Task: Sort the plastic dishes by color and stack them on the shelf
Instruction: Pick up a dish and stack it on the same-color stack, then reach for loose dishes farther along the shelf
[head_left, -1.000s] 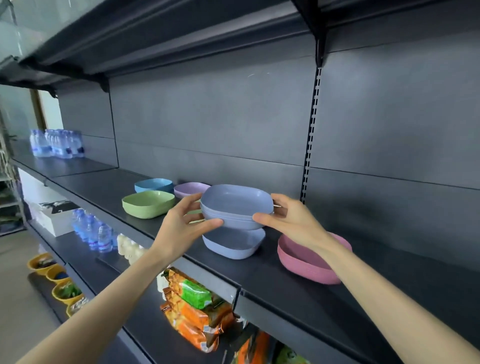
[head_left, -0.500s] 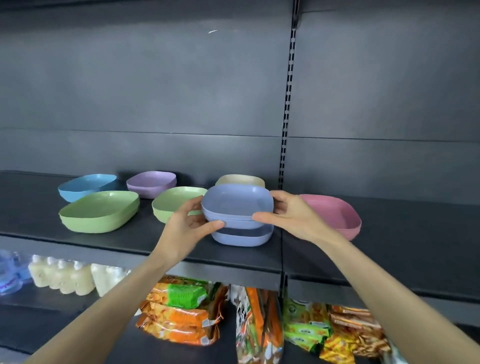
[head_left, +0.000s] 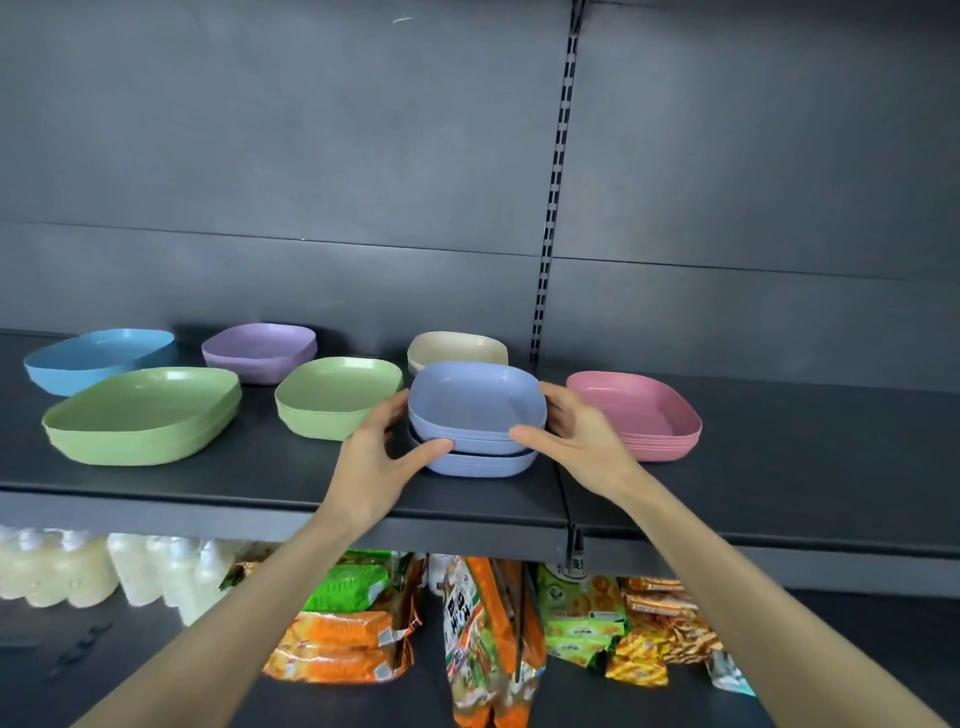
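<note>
Left hand (head_left: 374, 462): fingers (head_left: 392, 410) curled round the left rim of the periwinkle dishes (head_left: 475, 400), thumb in front. Right hand (head_left: 576, 441): same grip on the right rim. Between the fingers, the dishes sit over a matching dish (head_left: 483, 465) on the shelf (head_left: 260, 483); contact unclear. Pink stack (head_left: 639, 415) just right of the right fingers, green stack (head_left: 332, 397) just left of the left fingers.

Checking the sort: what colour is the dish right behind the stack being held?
Cream dish, clearest in the head view.

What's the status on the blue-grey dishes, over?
Left hand and right hand both grip the blue-grey stack. Stack sits over the matching dish on the shelf, not released. Green stack and pink stack flank it, neither in the way.
</note>
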